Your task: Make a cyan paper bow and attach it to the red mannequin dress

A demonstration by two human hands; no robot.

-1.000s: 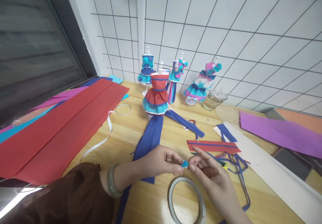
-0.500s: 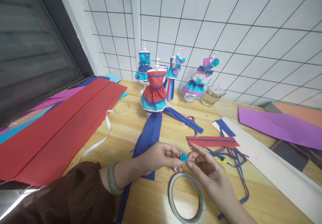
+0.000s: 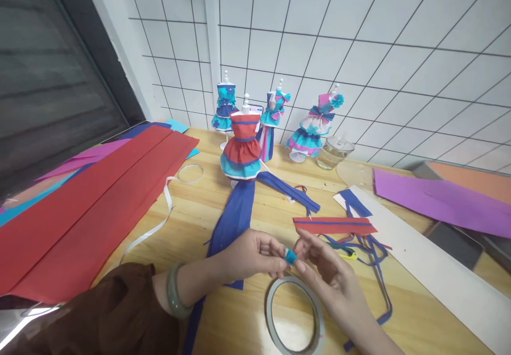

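The teal piece (image 3: 290,258) has turned, pinched by left grip (image 3: 257,254) and right grip (image 3: 329,275); tape roll (image 3: 269,310) just nearer.

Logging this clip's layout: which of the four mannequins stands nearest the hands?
The red-dressed mannequin, with a turquoise lower tier. It stands in front; the other three mannequins stand farther back, by the tiled wall, and none wears red.
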